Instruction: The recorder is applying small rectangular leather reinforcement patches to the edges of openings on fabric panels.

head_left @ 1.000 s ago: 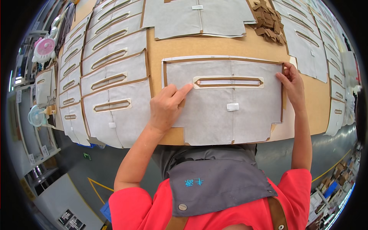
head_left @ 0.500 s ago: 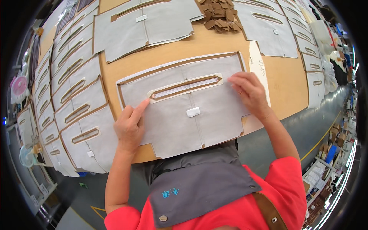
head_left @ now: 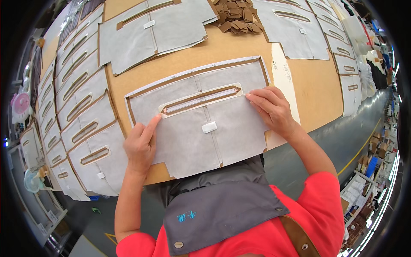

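A gray panel (head_left: 184,143) reaches the near edge of the desk (head_left: 316,96), with bare room far and right. Left hand (head_left: 140,150), index extended, and right hand (head_left: 274,110), fingers bunched, touch it; gripping unclear.

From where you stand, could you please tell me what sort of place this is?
Probably a workshop or factory floor: rows of matching slotted grey panels lie on a large worktable, with a heap of small brown pieces among them.
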Motion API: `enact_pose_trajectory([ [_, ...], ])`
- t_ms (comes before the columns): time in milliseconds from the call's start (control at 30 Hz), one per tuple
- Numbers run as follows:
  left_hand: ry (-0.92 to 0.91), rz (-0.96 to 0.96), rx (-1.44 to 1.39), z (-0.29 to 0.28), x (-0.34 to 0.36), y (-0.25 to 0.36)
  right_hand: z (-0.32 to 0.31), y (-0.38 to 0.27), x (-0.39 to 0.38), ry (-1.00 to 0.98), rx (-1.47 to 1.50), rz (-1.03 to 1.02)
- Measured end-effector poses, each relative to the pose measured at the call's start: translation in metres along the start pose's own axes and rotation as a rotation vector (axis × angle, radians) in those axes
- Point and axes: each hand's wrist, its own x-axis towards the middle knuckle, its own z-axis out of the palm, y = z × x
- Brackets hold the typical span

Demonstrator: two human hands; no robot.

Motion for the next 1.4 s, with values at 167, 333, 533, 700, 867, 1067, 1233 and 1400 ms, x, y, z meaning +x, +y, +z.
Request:
enact_pose_trajectory([
  [167, 0.105, -0.049, -0.110, 0.003, 0.003, 0.001, -0.001, -0.003, 0.001, 0.009, 0.014, 0.040],
  [333, -0.101, -0.776, -1.182, -0.019, 0.017, 0.017, -0.011, -0.024, 0.009, 0.089, 0.142, 0.137],
  [533, -0.163, -1.054, -2.194, -0.002, 0.018, 0.066, -0.014, -0.104, 0.046, -0.087, 0.653, 0.258],
  [700, -0.170, -1.020, -2.151, 0.002, 0.017, 0.095, 0.012, -0.126, 0.036, -0.178, 0.717, 0.224],
  [867, -0.194, -0.989, -2.054, 0.009, 0.007, 0.099, 0.024, -0.129, 0.032, -0.101, 0.497, 0.081],
  [1067, -0.202, -1.045, -2.073, 0.004, 0.011, 0.115, 0.015, -0.128, 0.026, -0.193, 0.619, 0.169],
  [1233, -0.098, -1.151, -2.003, 0.007, 0.009, 0.113, -0.012, -0.115, 0.026, 0.005, 0.669, 0.166],
  [1400, -0.305, -0.967, -1.870, 0.002, 0.006, 0.114, -0.012, -0.080, 0.005, 0.244, 0.283, -0.300],
])
